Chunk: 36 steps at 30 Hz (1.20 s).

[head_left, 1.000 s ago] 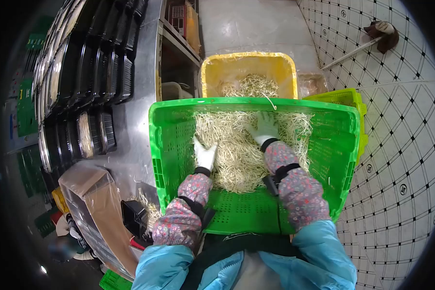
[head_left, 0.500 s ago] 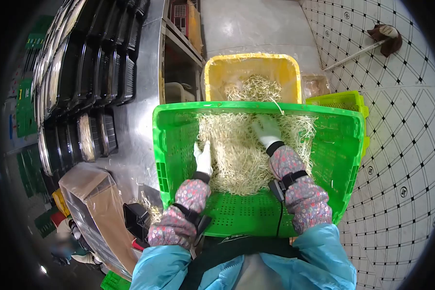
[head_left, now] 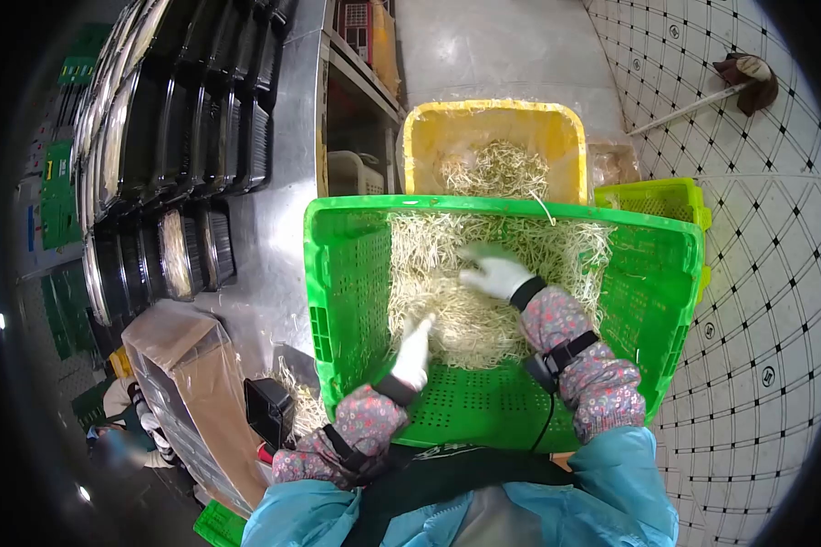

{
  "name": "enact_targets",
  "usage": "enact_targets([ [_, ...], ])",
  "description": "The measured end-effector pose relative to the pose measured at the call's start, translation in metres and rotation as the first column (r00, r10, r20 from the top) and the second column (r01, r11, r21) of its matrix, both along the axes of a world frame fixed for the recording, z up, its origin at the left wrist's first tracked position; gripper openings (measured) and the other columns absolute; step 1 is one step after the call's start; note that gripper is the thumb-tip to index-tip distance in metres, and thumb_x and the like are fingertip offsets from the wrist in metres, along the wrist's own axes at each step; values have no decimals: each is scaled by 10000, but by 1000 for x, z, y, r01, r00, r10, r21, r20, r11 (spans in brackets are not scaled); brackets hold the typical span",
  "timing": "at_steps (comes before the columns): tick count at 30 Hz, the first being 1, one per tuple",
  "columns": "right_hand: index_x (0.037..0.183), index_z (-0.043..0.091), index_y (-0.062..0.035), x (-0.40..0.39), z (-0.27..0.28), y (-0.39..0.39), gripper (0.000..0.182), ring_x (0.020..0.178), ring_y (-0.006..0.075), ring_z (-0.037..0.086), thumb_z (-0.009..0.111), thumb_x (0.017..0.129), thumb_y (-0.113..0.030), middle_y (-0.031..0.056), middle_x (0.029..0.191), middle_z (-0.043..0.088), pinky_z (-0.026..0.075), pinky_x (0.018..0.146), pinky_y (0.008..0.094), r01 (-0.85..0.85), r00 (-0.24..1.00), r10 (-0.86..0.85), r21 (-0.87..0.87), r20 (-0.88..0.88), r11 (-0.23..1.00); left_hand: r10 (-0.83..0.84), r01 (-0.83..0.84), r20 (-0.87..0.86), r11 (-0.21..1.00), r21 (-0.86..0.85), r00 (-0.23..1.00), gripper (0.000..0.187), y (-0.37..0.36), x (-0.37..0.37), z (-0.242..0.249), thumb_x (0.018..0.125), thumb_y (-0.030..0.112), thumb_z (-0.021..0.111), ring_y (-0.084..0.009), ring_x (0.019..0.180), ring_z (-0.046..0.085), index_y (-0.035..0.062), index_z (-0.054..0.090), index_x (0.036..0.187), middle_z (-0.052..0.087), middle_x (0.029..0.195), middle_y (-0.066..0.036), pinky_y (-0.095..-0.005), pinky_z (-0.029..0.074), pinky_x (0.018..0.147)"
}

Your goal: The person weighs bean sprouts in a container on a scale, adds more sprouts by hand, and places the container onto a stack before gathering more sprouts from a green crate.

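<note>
A large green plastic crate (head_left: 661,301) with perforated walls holds a heap of pale bean sprouts (head_left: 479,328). My gloved left hand (head_left: 414,351) rests at the left front edge of the heap, its fingers extended against the sprouts. Over the middle of the heap is my gloved right hand (head_left: 497,273), fingers stretched out to the left and smeared by motion, the thumb apart. Neither hand shows a clump gripped in it. Both gloves are white, below flowered sleeve covers.
Behind the crate stands a yellow bin (head_left: 570,137) with more sprouts. Stacked black trays (head_left: 178,137) are on the metal table (head_left: 278,219) at left, near a plastic-covered box (head_left: 192,374). A yellow-green crate (head_left: 652,196) sits behind right. Another person (head_left: 137,419) is at lower left.
My left hand has moved nearer my body and onto the heap's edge. My right hand has come down and toward me from the back of the crate. The heap is pulled lower at the back.
</note>
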State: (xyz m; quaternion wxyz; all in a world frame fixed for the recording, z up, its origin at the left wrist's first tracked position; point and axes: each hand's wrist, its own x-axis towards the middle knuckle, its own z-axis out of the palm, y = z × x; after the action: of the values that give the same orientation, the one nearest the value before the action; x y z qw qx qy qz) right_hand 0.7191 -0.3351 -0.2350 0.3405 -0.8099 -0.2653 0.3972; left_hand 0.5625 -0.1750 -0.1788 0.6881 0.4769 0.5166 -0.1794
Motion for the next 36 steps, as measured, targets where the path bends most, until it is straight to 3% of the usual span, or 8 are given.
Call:
enact_targets([
  [2,1369,492,-104,21,-12,1,553,1316,313,444,526,918,-422,174,1417,478,343,1105,409,106,993,-102,-76,50,991,-119,97,147,984,146,982,782,12,40,2,931,315,595,-299,1448,216,57,166,1531,176,1576,-218,-420,166,1181],
  [4,1347,505,-102,29,-20,13,519,1299,303,462,528,918,-392,161,1405,493,338,1109,401,187,980,-181,-64,82,980,-614,276,44,417,866,788,675,40,62,-92,920,318,587,-402,1415,254,37,324,1474,297,1512,-262,-453,211,1167],
  [7,1356,491,-116,18,-59,29,537,1329,302,420,536,908,-408,133,1426,464,338,1089,504,232,935,-196,-91,294,968,-673,441,-351,-40,897,651,709,53,116,-123,910,424,537,-422,1411,249,41,326,1468,331,1519,-192,-545,250,1123],
  [13,1405,413,-124,-55,-42,15,663,1375,341,342,532,894,-527,132,1475,366,343,975,675,113,962,-23,-318,274,941,-880,693,-357,-44,719,314,597,39,61,-95,959,510,462,-407,1018,592,8,561,1266,621,1102,-257,-486,471,886],
  [20,1528,200,-165,-135,29,-47,1046,1395,475,239,715,722,-590,225,1548,216,239,1038,715,-318,891,375,-237,255,918,-895,836,-393,-372,403,-209,1334,25,-30,-17,584,568,833,-443,1425,177,57,43,1531,183,1549,-213,-579,252,1112],
  [29,1539,184,-238,-132,-37,-22,1004,1297,457,378,767,724,-308,194,1517,294,361,981,637,-182,844,323,-337,429,924,-832,802,-554,-307,513,36,1209,12,-37,-70,620,469,848,-398,1210,482,76,141,1519,336,1464,-213,-513,458,926],
  [31,1487,316,-206,-109,-16,-30,819,1170,399,512,702,765,-197,181,1390,456,445,931,538,-62,895,104,-110,434,992,-862,899,-414,100,426,291,951,15,-30,-77,690,369,795,-369,1142,550,71,289,1438,459,1363,-206,-469,481,896],
  [36,1262,586,-176,-56,-8,-55,480,964,334,643,642,786,-207,151,1104,652,522,837,430,160,960,-134,-86,247,983,-890,879,-438,-106,464,124,523,18,-11,-29,743,279,691,-365,880,660,-3,558,1163,665,992,-220,-434,520,795],
])
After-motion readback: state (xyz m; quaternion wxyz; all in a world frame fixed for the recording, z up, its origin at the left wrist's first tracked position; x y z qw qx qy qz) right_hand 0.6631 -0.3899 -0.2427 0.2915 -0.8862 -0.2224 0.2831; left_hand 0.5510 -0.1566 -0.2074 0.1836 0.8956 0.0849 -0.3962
